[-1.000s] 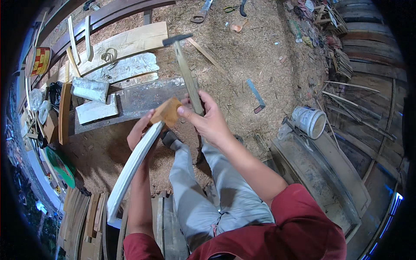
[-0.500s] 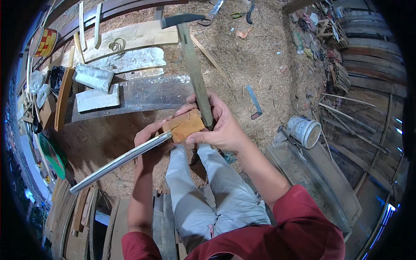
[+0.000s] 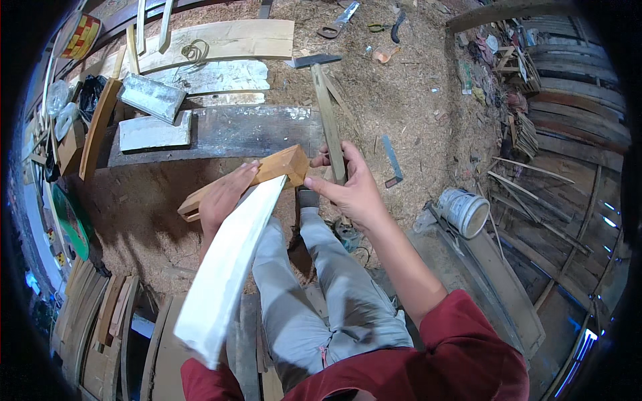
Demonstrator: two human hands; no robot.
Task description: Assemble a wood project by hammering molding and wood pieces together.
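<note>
My left hand (image 3: 226,198) is closed over an orange-brown wooden bar (image 3: 284,162), which slants up to the right in front of me. A white-faced board (image 3: 231,264) meets the bar near its right end and hangs toward my lap, its broad face up. My right hand (image 3: 356,192) is wrapped round the wooden handle of a hammer (image 3: 326,110), its dark head pointing away from me. The right thumb lies against or very close to the bar's end. The left fingertips rest on the bar's upper side; the rest of their grip is hidden.
A dark plank (image 3: 247,132) lies ahead with white-coated blocks (image 3: 155,131) on it. On the shavings-covered floor are a try square (image 3: 392,160), a handsaw (image 3: 340,20) and pliers (image 3: 379,28). A white bucket (image 3: 463,212) stands at the right, a green round object (image 3: 69,220) at the left.
The bar and board have been turned, so the board's white broad face shows instead of its edge. The hammer has tilted and its head sits lower and further right.
</note>
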